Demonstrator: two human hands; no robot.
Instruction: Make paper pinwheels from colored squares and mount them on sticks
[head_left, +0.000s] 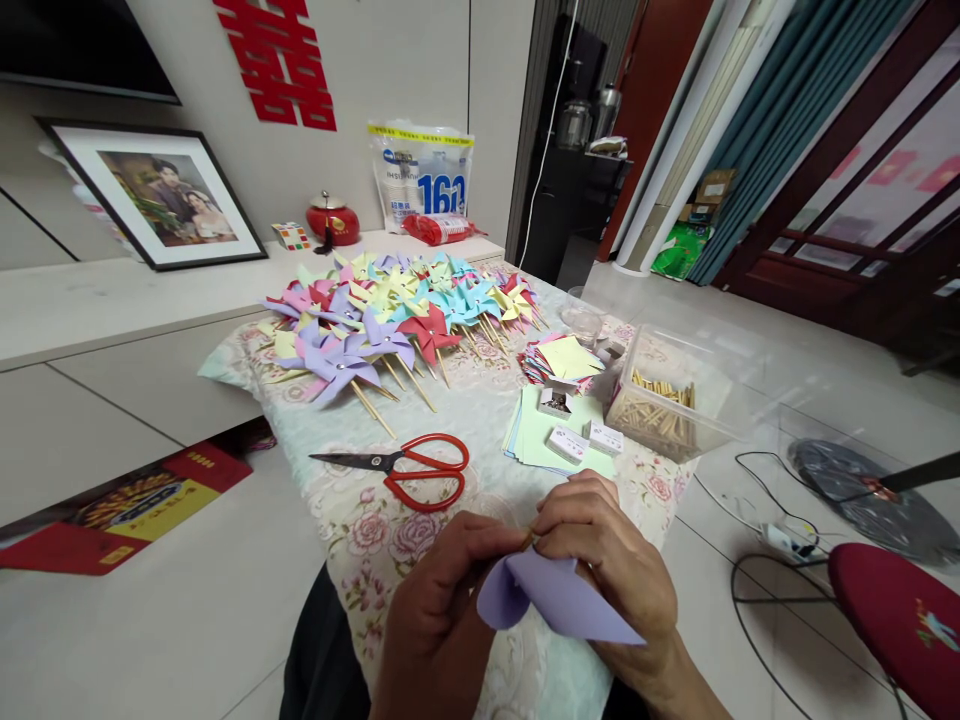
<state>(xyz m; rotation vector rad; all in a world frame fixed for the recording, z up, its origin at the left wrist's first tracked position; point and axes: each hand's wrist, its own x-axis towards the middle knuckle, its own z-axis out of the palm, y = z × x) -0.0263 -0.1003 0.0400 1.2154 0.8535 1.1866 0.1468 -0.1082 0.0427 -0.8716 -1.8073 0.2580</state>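
1. I see a lilac paper piece (pixel 559 598), curled and folded, pinched between both hands.
2. My left hand (pixel 442 610) and right hand (pixel 607 560) grip its top.
3. Red scissors (pixel 409 466) lie just beyond my left hand.

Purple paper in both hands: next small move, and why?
Probably press the folded corners of the purple paper together at the centre. Both the left hand and the right hand pinch there, beside a thin stick tip, and the folds sit loose.
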